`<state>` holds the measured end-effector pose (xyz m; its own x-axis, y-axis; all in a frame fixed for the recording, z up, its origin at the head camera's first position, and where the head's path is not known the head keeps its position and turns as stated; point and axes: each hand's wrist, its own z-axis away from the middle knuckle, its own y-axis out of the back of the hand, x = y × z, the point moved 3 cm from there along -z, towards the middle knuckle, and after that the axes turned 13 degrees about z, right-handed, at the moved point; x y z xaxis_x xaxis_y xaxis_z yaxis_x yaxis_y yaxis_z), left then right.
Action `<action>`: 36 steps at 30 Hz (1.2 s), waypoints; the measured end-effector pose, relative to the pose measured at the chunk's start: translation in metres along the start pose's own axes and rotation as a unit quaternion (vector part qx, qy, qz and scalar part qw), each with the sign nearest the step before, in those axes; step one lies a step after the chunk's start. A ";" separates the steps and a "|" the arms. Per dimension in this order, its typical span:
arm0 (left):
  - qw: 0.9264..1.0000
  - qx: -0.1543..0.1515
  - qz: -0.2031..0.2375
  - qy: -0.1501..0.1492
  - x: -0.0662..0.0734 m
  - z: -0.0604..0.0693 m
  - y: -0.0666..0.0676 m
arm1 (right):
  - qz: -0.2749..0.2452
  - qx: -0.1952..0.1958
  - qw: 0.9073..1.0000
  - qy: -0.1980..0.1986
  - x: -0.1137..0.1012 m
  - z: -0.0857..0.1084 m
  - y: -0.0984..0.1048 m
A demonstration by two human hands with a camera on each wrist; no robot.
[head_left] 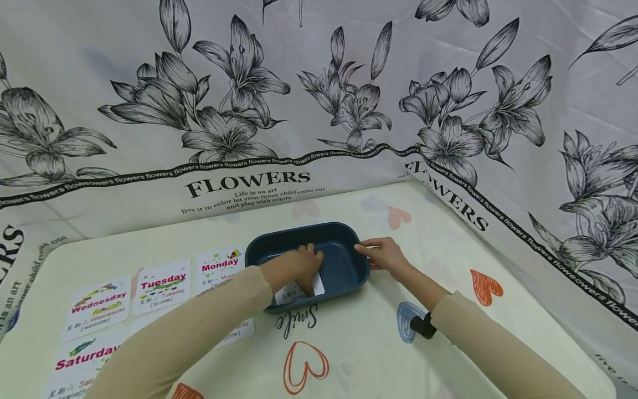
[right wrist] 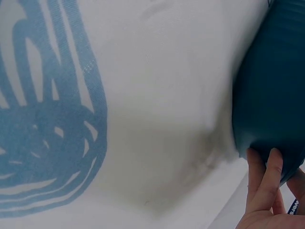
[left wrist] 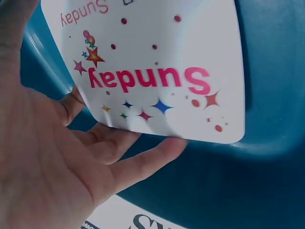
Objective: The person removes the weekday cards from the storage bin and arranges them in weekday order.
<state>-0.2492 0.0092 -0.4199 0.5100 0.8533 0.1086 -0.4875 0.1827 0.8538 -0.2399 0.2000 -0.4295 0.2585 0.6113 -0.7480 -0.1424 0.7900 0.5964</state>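
A dark blue rectangular plastic basin (head_left: 345, 263) stands on the table, a white Sunday card (left wrist: 162, 43) inside it. My left hand (head_left: 299, 266) reaches into the basin and holds this card by its edges. In the left wrist view, the left fingertips (left wrist: 171, 147) lie along the card's edge near its pink title. With the right hand (head_left: 386, 256) I grip the basin's right end, thumb at the rim and fingers against the outer wall. Part of the card is hidden beneath the left hand in the head view.
Left of the basin lie the Monday card (head_left: 219, 266), Tuesday card (head_left: 161, 282), Wednesday card (head_left: 97, 307) and Saturday card (head_left: 82, 363). My left sleeve (head_left: 184, 327) covers other cards. Behind the heart-printed tablecloth (head_left: 369, 354) hangs a flower-patterned curtain (head_left: 344, 166).
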 end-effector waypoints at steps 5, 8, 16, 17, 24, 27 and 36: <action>1.000 0.016 -0.017 -0.018 -0.003 -0.003 0.003 | -0.003 -0.003 1.000 -0.004 0.000 0.000 -0.001; 0.998 0.032 -0.024 -0.040 -0.005 -0.004 0.007 | 0.002 -0.001 1.000 -0.003 0.000 0.000 -0.001; 0.994 0.063 -0.013 -0.093 -0.014 0.002 0.028 | 0.003 -0.002 1.000 -0.003 0.001 -0.001 0.001; 0.993 0.064 -0.010 -0.095 -0.015 0.004 0.031 | 0.003 -0.002 1.000 -0.002 0.001 -0.002 0.002; 0.991 0.078 0.015 -0.111 -0.015 0.017 0.055 | -0.009 -0.001 1.000 0.000 0.003 -0.002 0.003; 0.990 0.083 0.027 -0.109 -0.016 0.024 0.061 | -0.008 -0.001 1.000 -0.003 0.003 -0.003 0.003; 0.990 0.080 0.051 -0.100 -0.034 0.056 0.061 | -0.007 -0.003 1.000 -0.004 0.003 -0.001 0.001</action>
<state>-0.2563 -0.0356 -0.3434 0.6014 0.7470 0.2834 -0.4331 0.0068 0.9013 -0.2403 0.2027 -0.4311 0.2692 0.5993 -0.7539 -0.1451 0.7991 0.5834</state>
